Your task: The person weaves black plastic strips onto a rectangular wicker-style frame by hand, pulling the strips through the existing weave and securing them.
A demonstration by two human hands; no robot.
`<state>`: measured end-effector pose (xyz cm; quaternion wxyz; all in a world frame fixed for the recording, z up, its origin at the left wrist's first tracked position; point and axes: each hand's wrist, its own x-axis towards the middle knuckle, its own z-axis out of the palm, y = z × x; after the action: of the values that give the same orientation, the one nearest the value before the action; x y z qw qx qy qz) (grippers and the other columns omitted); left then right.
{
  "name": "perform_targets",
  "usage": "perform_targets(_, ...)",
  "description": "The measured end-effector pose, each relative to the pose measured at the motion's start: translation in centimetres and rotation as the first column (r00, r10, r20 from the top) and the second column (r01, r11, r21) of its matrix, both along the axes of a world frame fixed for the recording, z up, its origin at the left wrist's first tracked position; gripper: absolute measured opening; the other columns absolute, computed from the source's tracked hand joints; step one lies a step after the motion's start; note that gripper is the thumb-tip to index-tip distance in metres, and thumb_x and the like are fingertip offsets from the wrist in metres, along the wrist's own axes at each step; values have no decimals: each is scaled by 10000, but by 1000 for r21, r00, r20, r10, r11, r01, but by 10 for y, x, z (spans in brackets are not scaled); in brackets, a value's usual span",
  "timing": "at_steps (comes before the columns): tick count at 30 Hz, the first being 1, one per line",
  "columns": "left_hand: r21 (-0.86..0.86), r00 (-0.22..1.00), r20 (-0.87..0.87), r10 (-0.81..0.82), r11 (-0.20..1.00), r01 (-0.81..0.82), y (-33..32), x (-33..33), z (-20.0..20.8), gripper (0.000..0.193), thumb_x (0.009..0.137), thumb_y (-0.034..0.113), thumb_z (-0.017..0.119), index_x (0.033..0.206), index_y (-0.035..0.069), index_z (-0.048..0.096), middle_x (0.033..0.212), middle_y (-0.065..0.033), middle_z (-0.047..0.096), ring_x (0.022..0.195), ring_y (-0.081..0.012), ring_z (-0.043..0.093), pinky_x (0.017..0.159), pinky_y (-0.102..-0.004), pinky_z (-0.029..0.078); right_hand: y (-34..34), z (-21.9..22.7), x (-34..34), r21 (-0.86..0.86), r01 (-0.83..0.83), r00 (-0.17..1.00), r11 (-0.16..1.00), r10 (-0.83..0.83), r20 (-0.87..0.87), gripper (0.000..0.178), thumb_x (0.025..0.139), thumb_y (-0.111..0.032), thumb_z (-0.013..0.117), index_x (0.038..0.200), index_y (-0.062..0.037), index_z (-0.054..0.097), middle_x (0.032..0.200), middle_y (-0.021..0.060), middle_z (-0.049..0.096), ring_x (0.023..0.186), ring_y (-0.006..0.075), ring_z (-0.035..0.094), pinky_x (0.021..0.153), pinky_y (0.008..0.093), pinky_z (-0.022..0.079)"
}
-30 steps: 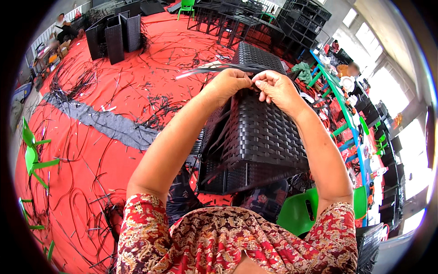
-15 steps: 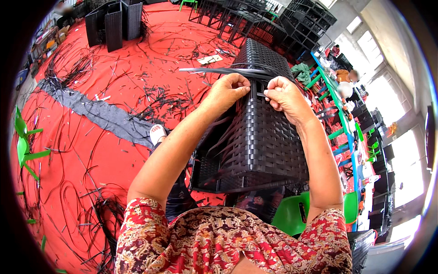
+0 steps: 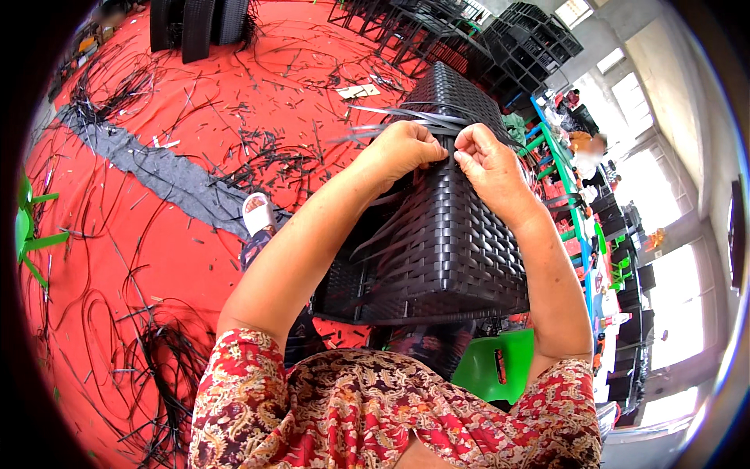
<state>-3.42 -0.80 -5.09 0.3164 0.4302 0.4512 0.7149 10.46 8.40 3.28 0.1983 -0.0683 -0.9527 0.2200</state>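
Red floor (image 3: 195,270) spreads left of the wicker piece (image 3: 476,234), fingers (image 3: 422,147) at its edge.

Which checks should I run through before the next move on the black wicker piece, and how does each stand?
1. Left hand at the upper part of the black wicker piece: ok.
2. Right hand there too, just right of the left: ok.
3. Secure grip on a strip: cannot tell; the hands hide whatever is pinched.
4. Dark flat strips out of the way: not ok; they cross the wicker just beyond the hands.
5. Strip tails tucked in on the left side: not ok; several stick out.
6. Red floor covering free of scraps: not ok; many lie scattered.
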Motion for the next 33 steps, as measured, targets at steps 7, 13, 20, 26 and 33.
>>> perform_targets(7, 250, 933, 339, -118, 968, 32, -1, -2, -17, 78, 780, 97, 645, 756, 40, 597, 732, -20, 591, 646, -89, 511, 639, -212, 418, -22, 35, -10, 247, 42, 991, 968, -71, 112, 122, 800, -108, 650, 865, -4, 655, 841, 100, 608, 738, 184, 586, 675, 288, 472)
perform_targets(13, 373, 919, 369, -138, 928, -11, -10, 1, -30, 87, 806, 101, 654, 815, 36, 598, 789, -17, 600, 694, -85, 534, 666, -210, 431, -9, 17, -21, 198, 78, 977, 977, -114, 178, 187, 792, -169, 698, 765, 10, 651, 865, 79, 590, 728, 155, 562, 671, 272, 454)
perform_targets(20, 248, 933, -212, 289, 940, -235, 8, 21, -66, 168, 841, 189, 647, 927, 57, 704, 1147, -94, 524, 1097, -212, 479, 947, -341, 369, -15, 16, -18, 144, 98, 991, 985, -111, 79, 213, 757, -46, 660, 616, -18, 503, 1093, 50, 554, 777, 67, 468, 654, 221, 373)
perform_targets(26, 331, 999, -23, 39, 943, -29, 29, 23, -66, 238, 819, 222, 660, 1038, 138, 706, 1354, -242, 335, 1227, -328, 389, 1059, -398, 288, -26, 18, -17, 260, 89, 990, 961, -114, 82, 178, 700, -23, 614, 588, 16, 482, 1071, 110, 574, 804, 139, 562, 680, 256, 430)
perform_targets(33, 312, 939, 246, -238, 937, 156, 23, 21, -62, 196, 823, 166, 680, 965, 31, 696, 1128, -123, 575, 1056, -170, 522, 942, -290, 393, -38, 17, -16, 195, 65, 974, 979, -104, 200, 200, 758, -20, 597, 606, 20, 472, 1099, 117, 562, 824, 144, 555, 676, 259, 430)
